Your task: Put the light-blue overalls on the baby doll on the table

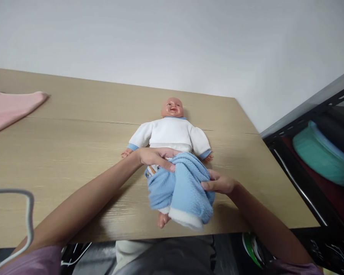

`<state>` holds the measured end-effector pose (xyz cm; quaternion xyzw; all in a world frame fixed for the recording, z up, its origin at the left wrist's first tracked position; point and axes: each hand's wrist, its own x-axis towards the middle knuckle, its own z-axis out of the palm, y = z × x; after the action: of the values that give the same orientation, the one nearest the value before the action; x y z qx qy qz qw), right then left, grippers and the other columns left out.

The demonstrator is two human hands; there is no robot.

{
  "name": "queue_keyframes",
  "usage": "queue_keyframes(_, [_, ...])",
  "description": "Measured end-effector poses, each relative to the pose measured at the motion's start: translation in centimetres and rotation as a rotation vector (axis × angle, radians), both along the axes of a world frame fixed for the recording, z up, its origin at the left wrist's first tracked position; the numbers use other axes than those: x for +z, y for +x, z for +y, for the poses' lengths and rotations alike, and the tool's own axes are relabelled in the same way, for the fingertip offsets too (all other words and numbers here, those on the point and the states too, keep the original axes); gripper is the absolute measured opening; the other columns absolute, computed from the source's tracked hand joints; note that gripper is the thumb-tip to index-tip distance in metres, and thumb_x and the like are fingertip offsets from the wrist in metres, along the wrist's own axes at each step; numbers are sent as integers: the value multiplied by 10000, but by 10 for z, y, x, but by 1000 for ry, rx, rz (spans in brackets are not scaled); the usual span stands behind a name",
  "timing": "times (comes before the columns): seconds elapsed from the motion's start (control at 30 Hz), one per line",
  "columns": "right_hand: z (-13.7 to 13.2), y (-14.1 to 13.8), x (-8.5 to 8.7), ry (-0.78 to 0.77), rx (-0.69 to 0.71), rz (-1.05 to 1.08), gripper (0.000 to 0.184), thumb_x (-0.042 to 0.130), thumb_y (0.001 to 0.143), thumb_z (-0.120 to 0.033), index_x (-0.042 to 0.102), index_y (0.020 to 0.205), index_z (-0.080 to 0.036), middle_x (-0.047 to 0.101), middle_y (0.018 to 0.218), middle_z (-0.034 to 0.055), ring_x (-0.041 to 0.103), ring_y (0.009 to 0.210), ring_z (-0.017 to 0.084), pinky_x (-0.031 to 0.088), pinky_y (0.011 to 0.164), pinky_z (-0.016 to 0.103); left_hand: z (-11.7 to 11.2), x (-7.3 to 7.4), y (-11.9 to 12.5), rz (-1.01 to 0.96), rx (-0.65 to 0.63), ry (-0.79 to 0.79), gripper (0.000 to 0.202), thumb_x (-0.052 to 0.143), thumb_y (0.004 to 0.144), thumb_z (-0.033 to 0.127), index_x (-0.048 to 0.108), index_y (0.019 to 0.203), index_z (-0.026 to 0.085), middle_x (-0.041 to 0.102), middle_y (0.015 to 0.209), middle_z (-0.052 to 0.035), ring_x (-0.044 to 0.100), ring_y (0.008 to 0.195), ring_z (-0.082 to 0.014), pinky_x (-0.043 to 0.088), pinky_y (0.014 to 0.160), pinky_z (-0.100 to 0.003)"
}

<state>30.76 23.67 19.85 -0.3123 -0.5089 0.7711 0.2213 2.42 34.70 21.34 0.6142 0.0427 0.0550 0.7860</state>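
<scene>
A baby doll [172, 108] lies on its back on the wooden table, its head toward the wall. It wears a white sweater [171, 131] with blue cuffs and collar. Light blue fleece pants [186, 187] with white hems cover its lower body, and one bare foot [163, 219] shows below a leg opening. At the waistband, my left hand [159, 156] pinches the fabric, some of its fingers hidden under the cloth. On the other side of the pants my right hand [218, 182] grips the fabric, thumb on top. The doll's other foot is hidden.
Pink cloth [11, 107] lies at the table's left edge. A white cable [30, 214] loops at the lower left. To the right stands a dark metal rack [298, 183] holding a teal item [321, 156]. The table [74, 160] backs onto a pale wall.
</scene>
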Motion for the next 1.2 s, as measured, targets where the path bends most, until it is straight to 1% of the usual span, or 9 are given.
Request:
queue_keyframes(0.17, [-3,-1,5,100,237,5,632,988,759,-635,766,1118,-165,750,984,47,706,908,200,620,834,296,-4,5,5,49,-40,70,429,843,1022,469,787,1357,207,820,1292,-74,758,1159,-214,591,1084,-291])
queue_keyframes(0.37, [-4,-16,-6,66,-155,184,621,1002,691,-705,738,987,-227,711,784,-12,620,680,158,602,712,286,-3,1,3,10,-106,-7,472,1026,788,480,823,1062,154,794,877,-13,681,717,-149,612,730,-205])
queue_keyframes(0.53, [-2,-26,1,44,-87,274,502,916,840,-659,681,845,-216,609,712,-33,496,598,118,519,631,254,-4,0,3,38,-121,3,361,1017,767,400,775,876,157,689,680,26,541,552,-119,569,618,-209])
queue_keyframes(0.67, [2,-23,-4,88,-10,287,538,866,889,-695,641,817,-212,573,692,-30,533,642,137,528,682,274,-1,-2,4,33,-52,64,383,1009,724,433,758,828,162,688,716,11,578,623,-140,557,633,-211])
queue_keyframes(0.77, [4,-18,-12,171,-34,252,655,1001,709,-712,701,992,-203,679,821,-2,634,779,174,577,780,293,-1,-4,3,24,20,88,440,1010,675,466,778,895,162,693,753,6,599,670,-155,550,646,-219])
queue_keyframes(0.83, [4,-17,-12,234,-76,192,747,1062,641,-635,735,1145,-191,751,969,33,696,919,206,597,910,322,-3,-3,2,19,101,108,503,1007,671,494,792,978,158,690,770,7,596,691,-157,546,655,-221])
queue_keyframes(0.97, [5,-20,0,276,-269,33,685,1005,755,-436,726,1338,-207,791,1203,71,727,1054,229,599,1004,358,-8,3,2,30,162,169,625,994,691,556,797,1118,146,694,792,0,592,711,-162,542,662,-231])
queue_keyframes(1.07, [5,-21,11,336,-464,-53,517,932,784,-395,755,1229,-201,795,1107,49,711,973,216,603,902,326,-10,8,4,58,145,208,643,987,711,529,785,1199,161,719,827,-4,643,765,-187,576,723,-260])
queue_keyframes(1.2, [-15,-28,22,421,-592,-149,287,836,812,-359,767,1034,-190,748,929,18,654,839,200,576,779,306,-14,15,7,84,111,166,669,927,782,582,750,1287,181,807,1074,-67,737,1069,-282,629,942,-359])
